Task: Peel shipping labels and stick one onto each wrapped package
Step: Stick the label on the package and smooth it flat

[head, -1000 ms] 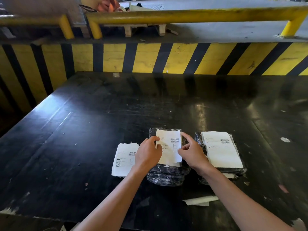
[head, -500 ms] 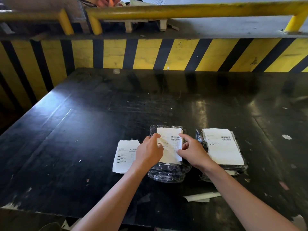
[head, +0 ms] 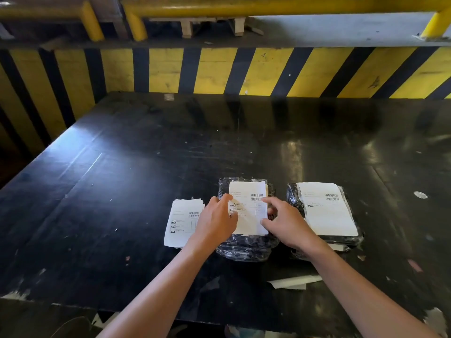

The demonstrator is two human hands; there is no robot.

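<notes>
- A stack of unpeeled shipping labels (head: 181,222) lies just left of the middle package (head: 246,245), its right edge hidden under the left hand (head: 216,222)
- A second wrapped package (head: 324,211) sits just right of the middle one, with a white label already covering most of its top; it appears to rest on another bundle, though that is hard to tell
- A strip of white backing paper (head: 294,282) lies on the surface (head: 122,191) near the front edge, between the two forearms, with small paper scraps scattered to the right
- The surface is a glossy black board, scuffed and scratched, with worn white patches at the near corners
- Behind it runs a wall of yellow and black hazard stripes (head: 219,69), topped by a yellow steel rail (head: 268,7); a wooden pallet shows beyond
- The shipping label (head: 249,208) lies on top of the middle package, long axis running away from the person, barcode at the far right corner
- The left hand's grip is loose, fingertips pressing the label's left edge
- The right hand (head: 288,223) is spread, fingers pressing the label's right edge; neither hand holds anything
</notes>
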